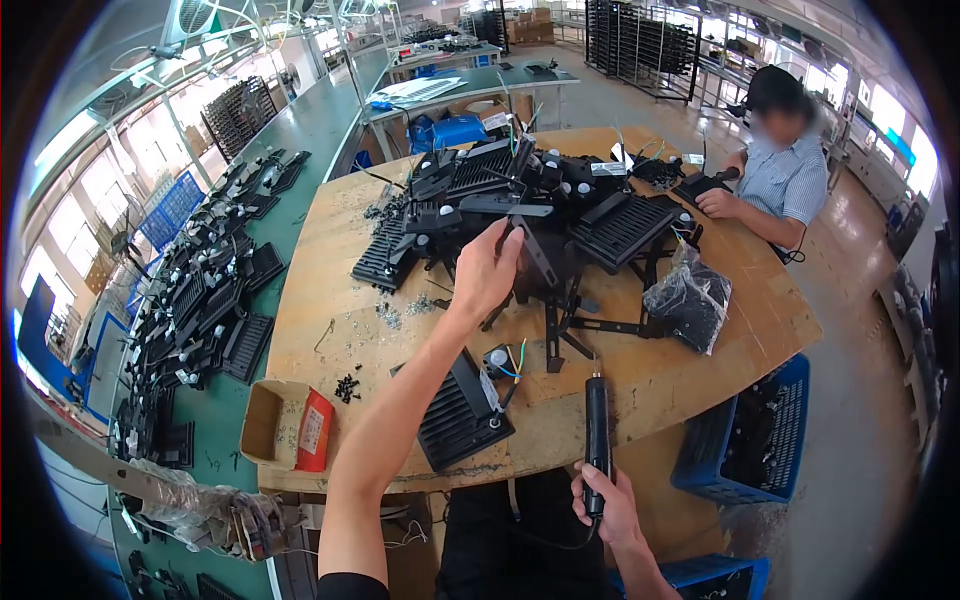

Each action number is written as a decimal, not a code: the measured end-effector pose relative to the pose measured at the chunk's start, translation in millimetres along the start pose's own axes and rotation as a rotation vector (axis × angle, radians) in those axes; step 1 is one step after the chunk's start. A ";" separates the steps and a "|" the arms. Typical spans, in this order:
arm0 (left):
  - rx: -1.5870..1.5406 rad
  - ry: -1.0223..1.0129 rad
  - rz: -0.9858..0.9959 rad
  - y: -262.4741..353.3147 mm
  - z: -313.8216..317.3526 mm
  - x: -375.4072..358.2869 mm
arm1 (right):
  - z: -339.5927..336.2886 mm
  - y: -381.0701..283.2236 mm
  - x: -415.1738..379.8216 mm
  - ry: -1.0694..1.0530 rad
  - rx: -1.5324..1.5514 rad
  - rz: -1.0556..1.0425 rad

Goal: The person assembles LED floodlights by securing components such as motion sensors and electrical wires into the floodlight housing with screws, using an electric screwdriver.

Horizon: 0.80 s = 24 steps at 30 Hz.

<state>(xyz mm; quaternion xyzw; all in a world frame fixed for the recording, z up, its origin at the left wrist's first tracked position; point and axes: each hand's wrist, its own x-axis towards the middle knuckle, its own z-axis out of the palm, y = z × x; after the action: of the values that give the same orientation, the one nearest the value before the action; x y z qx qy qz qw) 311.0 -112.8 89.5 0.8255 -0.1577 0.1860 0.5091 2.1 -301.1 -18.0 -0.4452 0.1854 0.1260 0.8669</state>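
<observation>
My left hand point(488, 268) stretches over the pile at the table's middle, its fingers closed on a black metal bracket point(538, 252). In my right hand point(612, 505), near the table's front edge, is a black electric screwdriver point(597, 425), its bit pointing away from me. A black finned lamp housing point(462, 415) lies in front of me, with a round white-domed sensor point(497, 358) and coloured wires beside it. More brackets point(555, 335) lie just beyond the screwdriver's tip. Finned lamp housings point(620, 228) are heaped around my left hand.
A red-sided cardboard box point(312, 430) stands at the table's front left, near black screws point(347, 388). A plastic bag of dark parts point(690, 300) lies right. Blue crates point(790, 425) stand below. Across the table, a co-worker point(785, 160) handles a part. Lamp parts line the green bench point(225, 420).
</observation>
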 end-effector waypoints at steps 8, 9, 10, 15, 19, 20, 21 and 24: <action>0.328 0.100 0.383 9.3 -4.4 20.2 | 1.8 1.8 -1.8 0.012 0.030 -0.024; 0.325 0.094 0.388 8.8 -2.5 21.6 | 0.4 3.0 -0.4 0.008 0.031 -0.022; 0.404 0.074 0.364 7.3 -1.6 22.0 | -0.3 4.0 -0.5 0.004 0.032 -0.017; 0.508 0.127 0.151 23.6 -11.3 35.8 | 0.4 2.3 -0.5 0.009 0.023 -0.018; 0.507 0.029 0.276 38.1 -23.3 52.8 | -2.6 4.3 0.3 0.001 -0.043 -0.012; 0.509 0.035 0.268 35.7 -26.0 55.3 | -3.1 4.5 0.7 -0.003 -0.050 -0.007; 0.666 -0.037 0.392 30.3 -27.1 58.7 | -3.6 4.8 1.4 0.002 -0.045 -0.008; 0.891 -0.142 0.567 15.7 -19.4 57.8 | -5.9 8.0 2.6 0.001 -0.021 -0.010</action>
<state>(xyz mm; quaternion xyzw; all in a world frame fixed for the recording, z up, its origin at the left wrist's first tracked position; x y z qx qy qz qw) 352.0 -106.3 136.8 0.8973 -0.3145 0.3086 0.0270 0.1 -301.2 -28.1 -0.4554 0.1825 0.1235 0.8626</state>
